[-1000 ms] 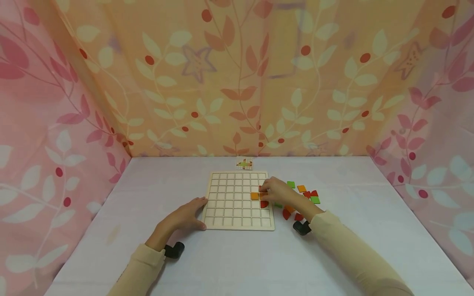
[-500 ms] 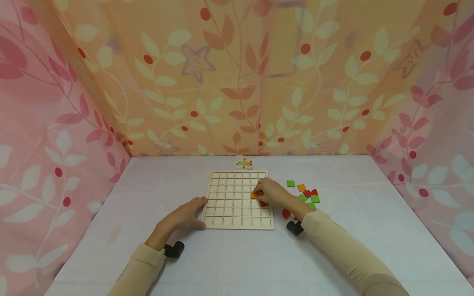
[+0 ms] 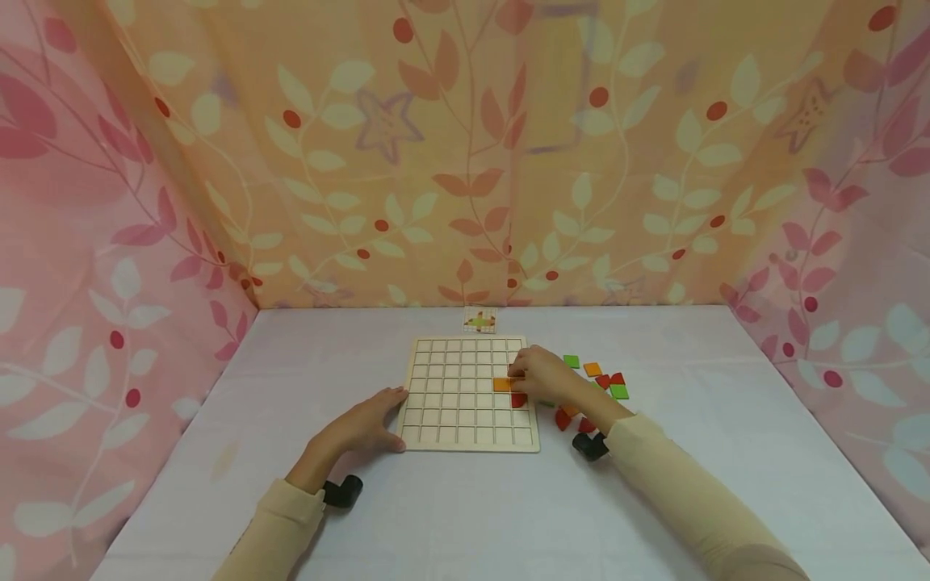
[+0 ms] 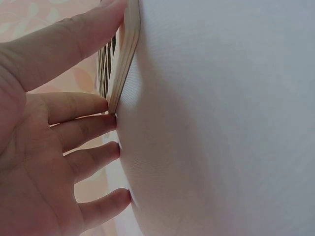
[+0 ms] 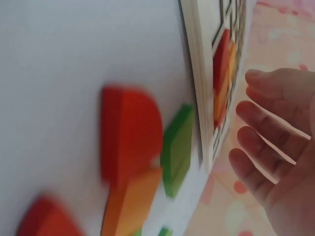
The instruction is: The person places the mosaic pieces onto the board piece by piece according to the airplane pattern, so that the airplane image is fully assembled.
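Note:
A wooden grid board [image 3: 465, 420] lies on the table. My left hand [image 3: 363, 421] rests at its left edge; in the left wrist view the thumb [image 4: 74, 42] touches the board's corner and the fingers are spread along the side. My right hand [image 3: 545, 375] is over the board's right edge, and in the right wrist view its slightly bent fingers hold nothing and stand off the board. An orange square tile [image 3: 501, 385] and a red rounded piece [image 3: 518, 400] sit in cells at the right; the right hand partly covers other pieces there.
Several green, orange and red pieces lie right of the board, among them a green square [image 3: 619, 391], an orange square [image 3: 592, 369] and a red rounded piece [image 5: 133, 132]. A small pattern card [image 3: 479, 320] lies behind the board. Floral cloth walls [image 3: 465, 161] enclose the table.
My right hand moved left over the orange tile, then came back to the right and uncovered it. The left hand has stayed at the board's edge.

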`<state>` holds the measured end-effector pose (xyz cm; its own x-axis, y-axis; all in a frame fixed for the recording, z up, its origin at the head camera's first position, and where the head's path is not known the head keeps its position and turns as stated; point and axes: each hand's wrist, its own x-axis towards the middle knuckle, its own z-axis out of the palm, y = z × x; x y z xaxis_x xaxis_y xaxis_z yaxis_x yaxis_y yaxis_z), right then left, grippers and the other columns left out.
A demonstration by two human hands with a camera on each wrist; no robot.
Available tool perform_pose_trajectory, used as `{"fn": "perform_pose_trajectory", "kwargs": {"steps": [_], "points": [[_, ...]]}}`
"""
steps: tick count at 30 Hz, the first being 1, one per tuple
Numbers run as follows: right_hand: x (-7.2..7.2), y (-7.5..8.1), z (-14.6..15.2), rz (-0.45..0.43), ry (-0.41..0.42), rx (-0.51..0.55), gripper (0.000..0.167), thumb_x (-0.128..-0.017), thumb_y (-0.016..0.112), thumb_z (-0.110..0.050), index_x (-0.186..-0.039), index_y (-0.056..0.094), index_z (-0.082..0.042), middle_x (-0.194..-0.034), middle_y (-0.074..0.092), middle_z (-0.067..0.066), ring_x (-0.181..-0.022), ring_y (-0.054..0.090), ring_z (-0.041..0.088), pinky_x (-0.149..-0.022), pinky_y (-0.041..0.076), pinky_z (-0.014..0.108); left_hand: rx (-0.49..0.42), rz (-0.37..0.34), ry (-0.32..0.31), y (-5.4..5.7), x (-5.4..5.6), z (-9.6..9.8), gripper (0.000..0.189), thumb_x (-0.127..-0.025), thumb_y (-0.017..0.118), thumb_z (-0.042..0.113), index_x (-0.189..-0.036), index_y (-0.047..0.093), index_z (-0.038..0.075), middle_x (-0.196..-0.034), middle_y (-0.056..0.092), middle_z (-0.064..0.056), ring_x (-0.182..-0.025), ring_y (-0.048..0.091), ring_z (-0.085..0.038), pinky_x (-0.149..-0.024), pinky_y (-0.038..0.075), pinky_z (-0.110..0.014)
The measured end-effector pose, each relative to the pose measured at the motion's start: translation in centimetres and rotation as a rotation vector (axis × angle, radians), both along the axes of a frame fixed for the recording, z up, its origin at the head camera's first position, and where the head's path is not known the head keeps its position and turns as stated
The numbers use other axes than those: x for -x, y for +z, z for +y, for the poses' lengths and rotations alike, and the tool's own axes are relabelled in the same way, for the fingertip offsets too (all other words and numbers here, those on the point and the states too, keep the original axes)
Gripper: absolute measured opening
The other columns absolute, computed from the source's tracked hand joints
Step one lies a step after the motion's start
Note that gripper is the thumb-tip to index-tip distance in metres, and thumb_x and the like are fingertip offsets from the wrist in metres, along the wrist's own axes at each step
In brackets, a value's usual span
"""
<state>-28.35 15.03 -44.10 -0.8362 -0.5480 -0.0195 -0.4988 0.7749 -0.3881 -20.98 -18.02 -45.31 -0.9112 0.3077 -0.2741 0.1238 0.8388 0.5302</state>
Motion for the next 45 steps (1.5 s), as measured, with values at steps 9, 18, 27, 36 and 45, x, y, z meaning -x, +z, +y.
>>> {"fn": "perform_pose_trajectory", "kwargs": {"steps": [9,18,27,36,45], "points": [[-1.4,0.5,3.9,-0.064,-0.071,0.057,0.019,-0.086,0.070,-0.014,-0.103,0.076,-0.007,-0.102,0.070,0.003,-0.099,0.058,0.022,-0.087,0.052,0.040,-0.005,0.007,-0.008,0.1,0.0,0.1,0.092,-0.073,0.084,0.019,-0.149,0.037,0.004,-0.159,0.031,-0.014,-0.148,0.023,-0.039,-0.118,0.023,-0.056],[-2.8,0.3,6.9,-0.104,-0.121,0.087,0.021,-0.084,0.071,-0.012,-0.104,0.075,-0.005,-0.104,0.068,0.006,-0.096,0.060,0.021,-0.085,0.054,0.040,0.011,0.005,0.001,-0.2,0.1,0.1,0.092,-0.073,0.084,0.021,-0.150,0.036,0.005,-0.159,0.031,-0.013,-0.149,0.023,-0.037,-0.118,0.025,-0.055],[-3.3,0.0,8.6,-0.062,-0.008,0.034,0.020,-0.079,0.077,-0.011,-0.098,0.077,-0.005,-0.097,0.071,0.003,-0.097,0.059,0.023,-0.085,0.051,0.039,0.013,0.003,-0.004,-0.2,0.1,0.0,0.092,-0.073,0.084,0.021,-0.150,0.036,0.005,-0.159,0.030,-0.014,-0.149,0.023,-0.038,-0.118,0.024,-0.055],[-3.7,-0.3,8.7,-0.082,-0.020,-0.007,0.018,-0.081,0.076,-0.009,-0.098,0.077,-0.008,-0.095,0.070,0.000,-0.091,0.058,0.017,-0.082,0.052,0.034,-0.001,-0.007,0.006,-0.1,0.2,0.0,0.093,-0.074,0.084,0.020,-0.151,0.035,0.006,-0.160,0.029,-0.015,-0.149,0.021,-0.039,-0.119,0.022,-0.056],[-4.0,-0.5,8.2,-0.052,-0.039,-0.066,0.019,-0.081,0.076,-0.010,-0.100,0.077,-0.009,-0.095,0.064,-0.001,-0.091,0.057,0.016,-0.083,0.051,0.035,0.005,-0.009,-0.009,0.0,0.2,0.0,0.092,-0.075,0.083,0.020,-0.151,0.034,0.006,-0.160,0.028,-0.015,-0.149,0.020,-0.039,-0.119,0.023,-0.056]]}}
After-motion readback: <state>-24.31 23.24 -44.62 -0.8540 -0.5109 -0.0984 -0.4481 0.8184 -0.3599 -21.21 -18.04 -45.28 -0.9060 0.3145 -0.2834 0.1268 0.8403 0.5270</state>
